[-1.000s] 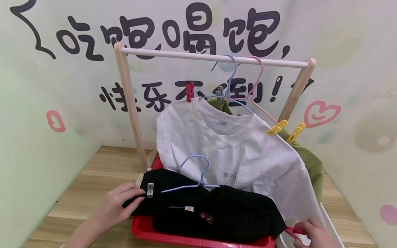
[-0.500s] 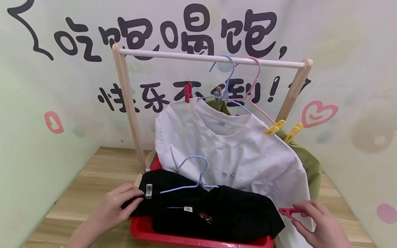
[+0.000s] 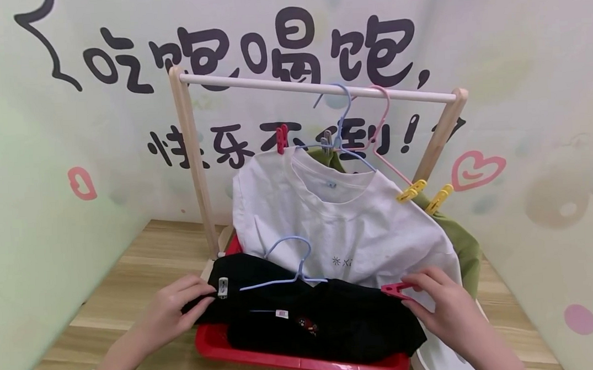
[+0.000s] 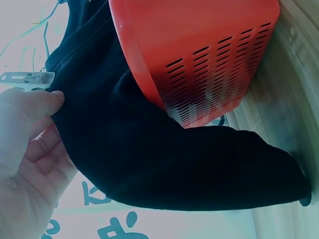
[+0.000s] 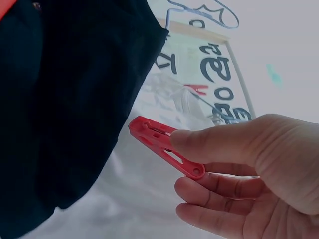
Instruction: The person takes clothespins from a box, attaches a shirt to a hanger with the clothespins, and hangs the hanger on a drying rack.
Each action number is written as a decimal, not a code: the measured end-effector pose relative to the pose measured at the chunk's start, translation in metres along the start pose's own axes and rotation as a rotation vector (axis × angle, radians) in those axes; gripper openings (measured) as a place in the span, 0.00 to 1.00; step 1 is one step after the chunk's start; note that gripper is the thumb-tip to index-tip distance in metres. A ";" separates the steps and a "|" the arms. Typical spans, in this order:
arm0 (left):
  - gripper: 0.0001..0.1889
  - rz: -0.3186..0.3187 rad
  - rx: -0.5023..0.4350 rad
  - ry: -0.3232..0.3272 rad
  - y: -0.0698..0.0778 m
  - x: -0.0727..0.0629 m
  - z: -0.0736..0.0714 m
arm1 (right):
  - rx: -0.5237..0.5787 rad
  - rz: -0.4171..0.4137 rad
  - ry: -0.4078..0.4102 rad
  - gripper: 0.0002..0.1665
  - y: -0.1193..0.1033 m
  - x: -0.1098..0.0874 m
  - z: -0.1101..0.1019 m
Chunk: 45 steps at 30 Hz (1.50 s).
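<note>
A black shirt (image 3: pixel 352 320) with a blue hanger (image 3: pixel 298 273) at its neckline lies over a red basket (image 3: pixel 304 361). My left hand (image 3: pixel 177 303) pinches the shirt's left shoulder, beside a white clothespin (image 3: pixel 223 287) clipped there; the left wrist view shows the thumb on the black fabric (image 4: pixel 124 134). My right hand (image 3: pixel 441 305) pinches a red clothespin (image 3: pixel 396 291) between thumb and fingers. Its tip is right at the shirt's right shoulder edge in the head view. In the right wrist view, the clothespin (image 5: pixel 167 147) points toward the black fabric.
Behind stands a rack with a white rod (image 3: pixel 272 84). From it hang a white shirt (image 3: pixel 328 222) and a green garment (image 3: pixel 463 244), with red (image 3: pixel 282 138), grey and yellow clothespins (image 3: pixel 412 191) on them. A white container (image 3: pixel 428 364) sits right of the basket.
My right hand has moved up and left with the red clothespin, from the shirt's lower right side to its right shoulder. The left hand has stayed at the left shoulder.
</note>
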<state>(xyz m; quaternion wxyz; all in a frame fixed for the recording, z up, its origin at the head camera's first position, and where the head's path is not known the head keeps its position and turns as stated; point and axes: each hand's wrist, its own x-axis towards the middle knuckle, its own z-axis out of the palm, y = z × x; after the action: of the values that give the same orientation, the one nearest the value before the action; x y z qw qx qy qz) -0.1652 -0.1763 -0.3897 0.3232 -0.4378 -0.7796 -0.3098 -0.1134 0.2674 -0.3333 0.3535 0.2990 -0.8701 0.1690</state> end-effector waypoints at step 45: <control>0.16 0.044 -0.039 0.023 -0.001 0.001 0.001 | 0.077 0.055 -0.284 0.30 -0.007 0.028 0.024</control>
<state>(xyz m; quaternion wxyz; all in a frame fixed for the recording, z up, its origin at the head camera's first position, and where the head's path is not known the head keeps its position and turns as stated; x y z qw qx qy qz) -0.1668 -0.1758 -0.3897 0.3303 -0.4573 -0.7600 -0.3228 -0.1369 0.2391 -0.3295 0.2102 0.3092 -0.9121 0.1681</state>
